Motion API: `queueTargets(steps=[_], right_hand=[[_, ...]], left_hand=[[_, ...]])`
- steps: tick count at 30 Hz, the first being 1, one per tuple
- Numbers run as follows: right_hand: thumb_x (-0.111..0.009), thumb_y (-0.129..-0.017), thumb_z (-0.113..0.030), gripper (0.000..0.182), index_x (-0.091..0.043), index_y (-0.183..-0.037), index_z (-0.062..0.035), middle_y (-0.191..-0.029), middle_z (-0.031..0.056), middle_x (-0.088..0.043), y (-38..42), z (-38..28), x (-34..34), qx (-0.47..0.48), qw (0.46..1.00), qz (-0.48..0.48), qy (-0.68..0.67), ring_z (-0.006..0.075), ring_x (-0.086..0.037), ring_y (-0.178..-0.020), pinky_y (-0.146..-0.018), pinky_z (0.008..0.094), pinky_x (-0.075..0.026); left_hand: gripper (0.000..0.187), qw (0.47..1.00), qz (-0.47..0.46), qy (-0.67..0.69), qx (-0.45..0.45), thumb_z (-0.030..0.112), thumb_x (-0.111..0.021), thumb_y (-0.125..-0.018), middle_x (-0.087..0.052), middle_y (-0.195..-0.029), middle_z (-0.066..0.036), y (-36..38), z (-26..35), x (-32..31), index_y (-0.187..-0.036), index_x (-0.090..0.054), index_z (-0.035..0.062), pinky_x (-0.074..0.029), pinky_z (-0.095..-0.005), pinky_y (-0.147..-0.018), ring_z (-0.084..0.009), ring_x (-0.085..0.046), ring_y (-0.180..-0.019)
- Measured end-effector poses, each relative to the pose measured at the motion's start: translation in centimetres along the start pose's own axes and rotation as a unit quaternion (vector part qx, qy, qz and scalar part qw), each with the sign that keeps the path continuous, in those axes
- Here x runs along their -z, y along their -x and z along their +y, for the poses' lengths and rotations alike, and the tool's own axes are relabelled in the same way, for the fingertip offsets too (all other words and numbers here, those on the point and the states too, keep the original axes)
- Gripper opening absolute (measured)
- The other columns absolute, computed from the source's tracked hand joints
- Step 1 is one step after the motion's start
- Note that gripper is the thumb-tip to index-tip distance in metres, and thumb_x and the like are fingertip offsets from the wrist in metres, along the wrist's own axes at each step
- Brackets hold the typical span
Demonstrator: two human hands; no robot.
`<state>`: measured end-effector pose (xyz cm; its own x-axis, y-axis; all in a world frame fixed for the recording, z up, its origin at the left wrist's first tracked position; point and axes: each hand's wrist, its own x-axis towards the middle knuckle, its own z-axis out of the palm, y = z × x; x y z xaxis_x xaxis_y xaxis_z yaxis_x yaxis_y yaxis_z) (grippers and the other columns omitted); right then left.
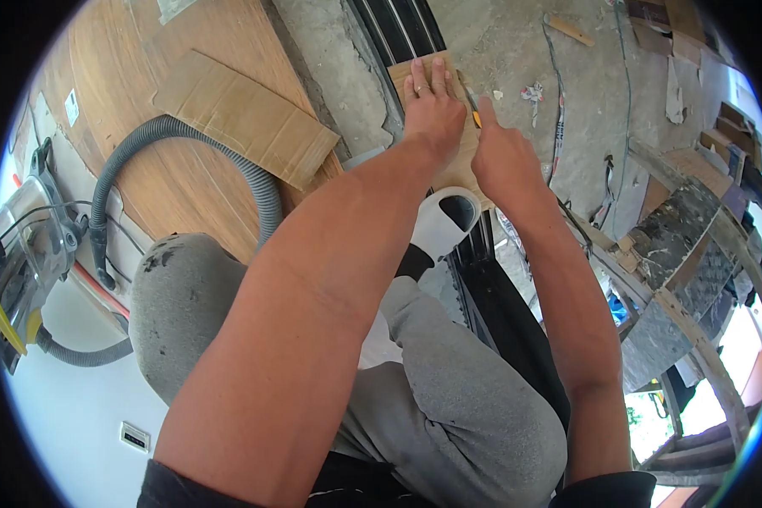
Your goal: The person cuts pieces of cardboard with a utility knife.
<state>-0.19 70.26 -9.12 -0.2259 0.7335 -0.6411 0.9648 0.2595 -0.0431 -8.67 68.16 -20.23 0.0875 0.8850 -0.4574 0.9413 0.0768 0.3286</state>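
Note:
A strip of brown cardboard (467, 161) lies along a black metal track (398, 27). Pressed flat on its upper part is my left hand (434, 106), fingers stretched out. My right hand (504, 161) grips a utility knife (477, 117) with a yellow handle, index finger laid along it. The knife's tip is at the cardboard's right edge, close to the left hand's fingers. How deep the blade sits cannot be made out. Just below the hands, my foot in a white slipper (432, 227) stands on or beside the strip.
Another cardboard piece (250, 118) rests on wood flooring (118, 51) at left, over a grey corrugated hose (157, 127). A vacuum cleaner (38, 229) stands far left. At right are a paint-spattered wooden trestle (681, 237), cables (559, 110) and a wood scrap (570, 30) on concrete.

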Motion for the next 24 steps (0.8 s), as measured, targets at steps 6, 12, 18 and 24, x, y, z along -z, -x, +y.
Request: queueTargets(steps=[6, 12, 18, 24], right_hand=[[-0.047, -0.089, -0.002, 0.056, -0.037, -0.144, -0.0004, -0.087, 0.0336, -0.067, 0.8, 0.1, -0.1, 0.018, 1.000, 0.012, -0.001, 0.0511, -0.066, -0.087, -0.081, 0.0587, -0.050], [-0.048, -0.094, -0.008, 0.052, -0.037, -0.145, -0.0046, -0.088, 0.0317, -0.067, -0.6, 0.8, -1.9, 0.025, 0.999, 0.023, 0.012, 0.0510, -0.066, -0.085, -0.079, 0.0590, -0.049], [-0.049, -0.096, -0.010, 0.051, -0.036, -0.145, -0.0059, -0.087, 0.0321, -0.067, 1.8, 1.5, -1.6, -0.015, 1.000, -0.007, 0.017, 0.0507, -0.066, -0.084, -0.077, 0.0592, -0.049], [-0.050, -0.094, -0.007, 0.051, -0.037, -0.143, -0.0056, -0.086, 0.0320, -0.067, 2.3, 0.8, -2.0, -0.004, 1.000, 0.009, 0.008, 0.0509, -0.066, -0.082, -0.076, 0.0584, -0.050]], left_hand=[[0.105, 0.999, 0.035, -0.017, 0.004, 0.039, -0.081, -0.078, -0.013, -0.162, -0.028, -0.1, -0.5, 0.0, -0.151, -0.024, -0.0095, -0.024, -0.0534, -0.120, -0.0528, -0.015, -0.147], [0.105, 0.994, 0.091, -0.065, 0.015, 0.041, -0.081, -0.078, -0.016, -0.161, -0.027, -0.2, -0.4, -1.2, -0.152, -0.024, -0.0090, -0.025, -0.0521, -0.120, -0.0519, -0.017, -0.147], [0.107, 0.999, 0.038, -0.026, 0.008, 0.041, -0.083, -0.076, -0.016, -0.161, -0.027, 0.0, -0.1, -0.1, -0.151, -0.025, -0.0097, -0.026, -0.0519, -0.119, -0.0517, -0.017, -0.147], [0.108, 0.999, 0.027, -0.028, 0.006, 0.042, -0.083, -0.076, -0.015, -0.161, -0.027, 0.2, -0.6, 0.2, -0.151, -0.025, -0.0094, -0.027, -0.0514, -0.119, -0.0523, -0.017, -0.146]])
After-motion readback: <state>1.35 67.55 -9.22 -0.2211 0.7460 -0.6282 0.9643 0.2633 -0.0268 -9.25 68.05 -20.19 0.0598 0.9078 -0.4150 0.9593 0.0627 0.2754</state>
